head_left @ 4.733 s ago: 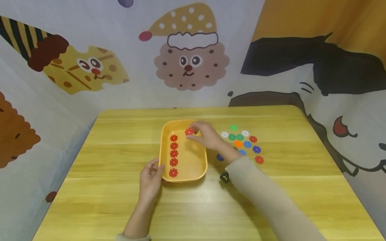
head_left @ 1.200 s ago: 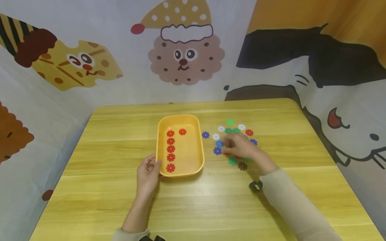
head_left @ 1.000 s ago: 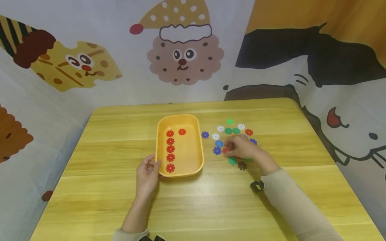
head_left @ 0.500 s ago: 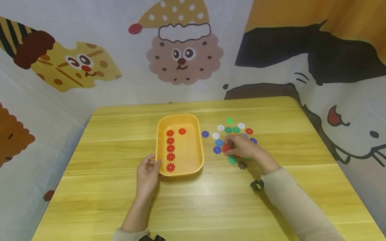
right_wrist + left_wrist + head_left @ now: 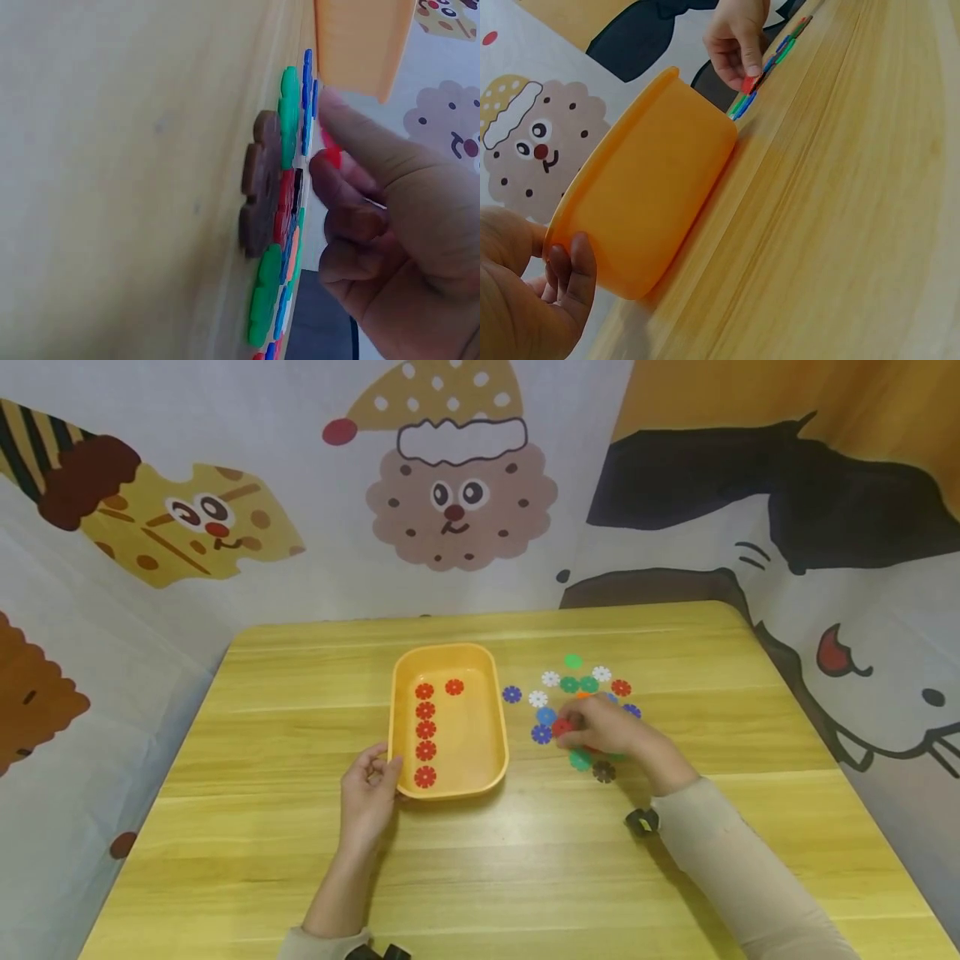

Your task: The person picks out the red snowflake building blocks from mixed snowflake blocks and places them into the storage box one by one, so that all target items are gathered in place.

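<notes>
An orange tray (image 5: 483,752) (image 5: 652,202) sits on the wooden table (image 5: 525,860), with several red flower-shaped discs (image 5: 425,732) in a column and one more (image 5: 453,687) beside the top. My left hand (image 5: 369,793) (image 5: 525,300) holds the tray's near-left corner. My right hand (image 5: 600,731) (image 5: 375,225) pinches a red disc (image 5: 562,727) (image 5: 331,152) (image 5: 750,82) just above the loose pile of coloured discs (image 5: 581,710) to the tray's right.
Loose discs in blue (image 5: 512,694), white (image 5: 537,698), green (image 5: 579,760), brown (image 5: 603,771) and red (image 5: 620,687) lie scattered right of the tray. Cartoon-printed cloth walls (image 5: 450,502) surround the table on three sides.
Earlier my right hand set a red disc in the tray, then moved right to the pile. Over the last second it has closed on a red disc and raised it slightly. The left hand stayed.
</notes>
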Demonstrator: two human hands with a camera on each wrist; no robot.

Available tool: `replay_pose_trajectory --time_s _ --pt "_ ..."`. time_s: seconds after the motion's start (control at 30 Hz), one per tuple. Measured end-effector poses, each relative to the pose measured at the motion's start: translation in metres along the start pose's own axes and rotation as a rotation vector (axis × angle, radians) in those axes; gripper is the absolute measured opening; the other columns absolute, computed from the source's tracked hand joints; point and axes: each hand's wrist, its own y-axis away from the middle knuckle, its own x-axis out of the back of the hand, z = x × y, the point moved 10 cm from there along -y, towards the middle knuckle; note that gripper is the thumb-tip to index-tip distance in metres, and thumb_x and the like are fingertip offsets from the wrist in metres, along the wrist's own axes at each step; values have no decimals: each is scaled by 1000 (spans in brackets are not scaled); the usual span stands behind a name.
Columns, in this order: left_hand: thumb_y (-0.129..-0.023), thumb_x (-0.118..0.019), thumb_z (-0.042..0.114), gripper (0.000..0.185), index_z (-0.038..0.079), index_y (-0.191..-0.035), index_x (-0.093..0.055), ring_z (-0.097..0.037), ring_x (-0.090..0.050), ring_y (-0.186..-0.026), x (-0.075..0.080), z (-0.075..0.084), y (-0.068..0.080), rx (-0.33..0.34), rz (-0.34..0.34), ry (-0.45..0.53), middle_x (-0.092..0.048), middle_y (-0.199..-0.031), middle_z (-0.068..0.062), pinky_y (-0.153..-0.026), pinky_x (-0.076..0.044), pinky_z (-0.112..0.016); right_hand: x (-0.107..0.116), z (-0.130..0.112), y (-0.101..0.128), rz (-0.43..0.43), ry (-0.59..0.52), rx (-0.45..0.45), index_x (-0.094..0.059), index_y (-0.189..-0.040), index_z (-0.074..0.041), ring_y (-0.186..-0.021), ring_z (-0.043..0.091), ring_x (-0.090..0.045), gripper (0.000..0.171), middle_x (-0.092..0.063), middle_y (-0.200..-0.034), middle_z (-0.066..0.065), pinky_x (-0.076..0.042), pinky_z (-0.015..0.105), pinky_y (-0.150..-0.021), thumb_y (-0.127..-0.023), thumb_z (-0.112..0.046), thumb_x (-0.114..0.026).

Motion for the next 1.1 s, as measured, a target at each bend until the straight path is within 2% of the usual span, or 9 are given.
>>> replay_pose_trajectory --time_s 0.1,0.23,0.43,0.53,0.7,0.83,0.9,1.0,1.1 --pt "-102 -60 10 32 0 -133 -57 -22 -63 -74 0 2 0 -6 2 8 -53 -95 -11 -58 -61 -26 7 -8 -3 53 9 37 -71 -108 -7 -58 12 -57 24 -64 -74 -2 -55 28 -54 -91 -23 -78" --pt "-101 -60 8 33 -1 -132 -57 -19 -62 -71 -1 2 -1 -13 -3 21 -53 -95 -11 -57 -60 -25 16 -20 -8 128 41 91 -71 -106 -8 -63 11 -59 23 -66 -78 -5 -56 28 -58 -91 -24 -78" --pt "-102 -61 13 35 3 -134 -55 -13 -60 -62 1 3 -2 -5 -1 26 -56 -97 -12 -54 -58 -24 23 -32 -18 177 30 79 -70 -112 -9 -70 12 -62 31 -67 -84 -4 -58 29 -64 -90 -28 -79" --pt "-101 -63 17 37 6 -135 -55 -12 -59 -61 3 6 -3 -16 8 13 -57 -97 -12 -52 -57 -24 26 -41 -25 200 16 94 -70 -114 -7 -67 14 -60 32 -66 -86 -2 -56 31 -60 -90 -26 -79" --pt "-100 -64 17 39 3 -136 -56 -14 -59 -63 2 8 -5 -32 0 -25 -56 -96 -11 -52 -58 -26 29 -58 -36 233 16 122 -70 -117 -3 -64 13 -55 37 -66 -87 -1 -52 27 -55 -90 -26 -79" --pt "-101 -63 16 40 2 -137 -55 -16 -59 -68 1 5 -6 -22 -3 -41 -56 -97 -11 -55 -59 -26 27 -75 -44 246 10 155 -71 -112 -4 -60 14 -53 34 -66 -85 0 -50 26 -50 -90 -29 -79" --pt "-101 -62 15 38 2 -136 -56 -17 -59 -70 1 4 -6 -24 2 -47 -56 -97 -12 -56 -58 -25 24 -84 -49 256 7 181 -71 -113 -5 -64 15 -56 34 -67 -89 2 -52 28 -54 -90 -29 -79" --pt "-101 -62 15 37 3 -135 -57 -19 -60 -72 1 3 -5 -22 6 -43 -55 -96 -12 -57 -58 -25 18 -99 -57 268 10 232 -69 -118 -2 -78 19 -63 39 -69 -100 6 -59 34 -69 -91 -28 -78" --pt "-101 -62 15 36 4 -135 -57 -20 -60 -74 1 1 -3 -11 3 -40 -55 -97 -12 -57 -58 -24 10 -113 -66 277 17 273 -68 -120 0 -89 21 -64 42 -69 -106 9 -60 38 -80 -91 -29 -78"
